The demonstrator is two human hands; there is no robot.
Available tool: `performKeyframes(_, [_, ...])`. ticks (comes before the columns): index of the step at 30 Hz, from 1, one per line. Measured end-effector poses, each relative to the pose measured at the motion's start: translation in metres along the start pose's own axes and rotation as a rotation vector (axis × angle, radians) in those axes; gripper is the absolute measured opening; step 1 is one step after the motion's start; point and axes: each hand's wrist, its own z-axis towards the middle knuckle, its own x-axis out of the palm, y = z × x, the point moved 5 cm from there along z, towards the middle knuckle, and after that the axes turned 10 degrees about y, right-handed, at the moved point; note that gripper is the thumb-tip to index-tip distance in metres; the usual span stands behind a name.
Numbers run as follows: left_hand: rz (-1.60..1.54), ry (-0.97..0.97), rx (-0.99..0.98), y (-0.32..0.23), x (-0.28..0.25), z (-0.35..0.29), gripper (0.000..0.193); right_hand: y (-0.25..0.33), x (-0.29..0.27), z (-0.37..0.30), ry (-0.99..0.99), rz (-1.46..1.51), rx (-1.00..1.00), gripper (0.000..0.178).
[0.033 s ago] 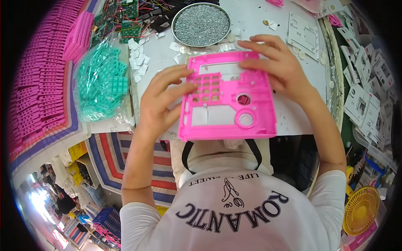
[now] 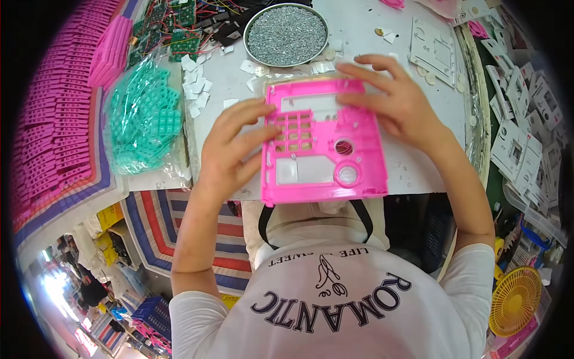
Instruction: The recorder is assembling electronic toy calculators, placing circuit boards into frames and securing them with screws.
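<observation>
A bright pink plastic casing panel (image 2: 326, 175) is held over the bench's near edge. It has a grid of small square openings at its left, rectangular windows and two round holes. My left hand (image 2: 230, 149) grips its left side, fingers near the grid. At the upper right corner my right hand (image 2: 391, 102) holds the panel, two fingers lying over its top edge; the thumb is hidden. Just beyond the panel stands a round metal dish (image 2: 246, 37) heaped with small silvery screws (image 2: 287, 35).
Left of the bench lie a clear bag of turquoise keypads (image 2: 143, 122) and stacked pink parts (image 2: 63, 119). Green circuit boards with wires (image 2: 184, 42) sit at the far left. White paper bits (image 2: 196, 90) are scattered nearby. White panels (image 2: 517, 149) pile up at right, above a yellow basket (image 2: 515, 302).
The pink panel has shifted slightly left and turned a little, its near left corner lower. Both hands have moved slightly with it and keep their hold.
</observation>
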Motion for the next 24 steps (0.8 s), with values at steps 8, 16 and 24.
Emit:
performKeyframes(8, [-0.020,0.085,-0.067,-0.007,0.017,-0.014,0.054,0.017,0.018,-0.010,0.090,0.006,0.075,0.057])
performKeyframes(16, [0.054,0.050,-0.044,-0.006,0.013,-0.006,0.046,0.015,-0.006,0.008,0.182,0.031,0.042,0.050])
performKeyframes(24, [0.093,-0.007,-0.030,-0.001,0.004,0.004,0.041,0.005,0.004,0.012,0.222,0.124,0.101,0.052])
